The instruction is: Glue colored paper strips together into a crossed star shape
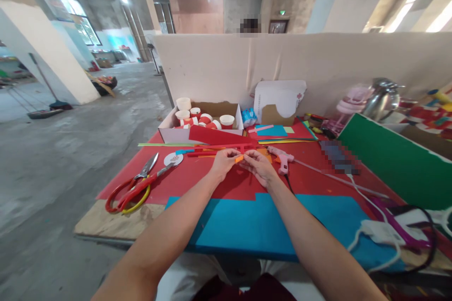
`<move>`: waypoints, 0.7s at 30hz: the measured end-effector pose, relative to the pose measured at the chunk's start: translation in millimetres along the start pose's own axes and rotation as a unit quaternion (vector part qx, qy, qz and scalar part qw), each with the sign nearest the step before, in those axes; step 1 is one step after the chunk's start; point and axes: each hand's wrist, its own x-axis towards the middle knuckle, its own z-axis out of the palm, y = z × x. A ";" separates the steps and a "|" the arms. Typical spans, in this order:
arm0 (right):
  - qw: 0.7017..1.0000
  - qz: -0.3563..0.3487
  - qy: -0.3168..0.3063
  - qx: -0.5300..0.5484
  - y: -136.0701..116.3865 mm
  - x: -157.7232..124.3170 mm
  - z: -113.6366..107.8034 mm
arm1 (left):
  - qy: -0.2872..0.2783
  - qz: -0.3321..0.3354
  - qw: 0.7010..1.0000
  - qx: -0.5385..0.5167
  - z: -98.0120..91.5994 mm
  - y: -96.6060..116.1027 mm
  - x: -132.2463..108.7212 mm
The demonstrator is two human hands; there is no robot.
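A small orange strip (239,158), apparently folded paper or foam, is held up over the table between both hands. My left hand (224,163) pinches it from the left with closed fingers. On its other side, my right hand (260,165) is also closed, its fingertips meeting at the strip's right end. Just behind the hands lie thin red strips (208,153) and a wide red sheet (219,136). A pink glue gun (282,159) rests right of my right hand. Large red-handled scissors (136,183) and red-handled pliers (148,188) lie to the left.
An open box (165,135) holds several red and white paper cups (226,121). Blue sheets (226,223) cover the table's front edge. At right stand a green board (384,164) and a metal jug (383,99); white cables (379,209) run near a power strip. A partition (212,66) rises behind.
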 end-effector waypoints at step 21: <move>0.995 -0.049 0.080 -0.023 6.3 6.2 -1.9 | -0.026 -0.007 0.999 -0.033 -5.0 -13.6 5.7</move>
